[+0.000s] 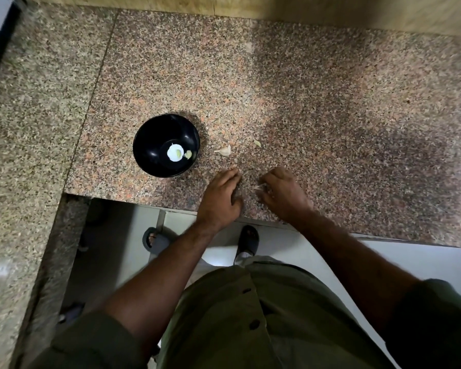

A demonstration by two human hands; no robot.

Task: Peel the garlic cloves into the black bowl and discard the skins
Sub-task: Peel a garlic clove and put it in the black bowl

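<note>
Hands: left hand (220, 194) lay palm down on the counter, fingers loosely extended and holding nothing; right hand (282, 193) sat just beside it, fingers curled over a pale sliver of garlic skin (258, 187) at its fingertips. Whether the skin was pinched or only touched could not be told.
Garlic clove: one unpeeled garlic clove (225, 150) lay on the stone beyond the left hand, near the bowl's right side, apart from both hands.
Skin scrap: small pale skin scrap (257, 143) lay just right of the clove, beyond the right hand.
Black bowl: black bowl (155, 139) stood upright left of the hands, well inside the slab; a white glare patch and a yellowish peeled clove (188, 154) showed on its bottom.
Surface: speckled pink-grey granite counter (304, 89), seam running along its left side, a tan wall band along the far edge.
Edges: both wrists crossed the near counter edge (133, 202); wide bare stone spread right of and beyond the hands.
Room: pale floor (410, 259) below, with the person's dark sandals (248, 239) and an olive shirt (224, 328) at the frame's bottom.
</note>
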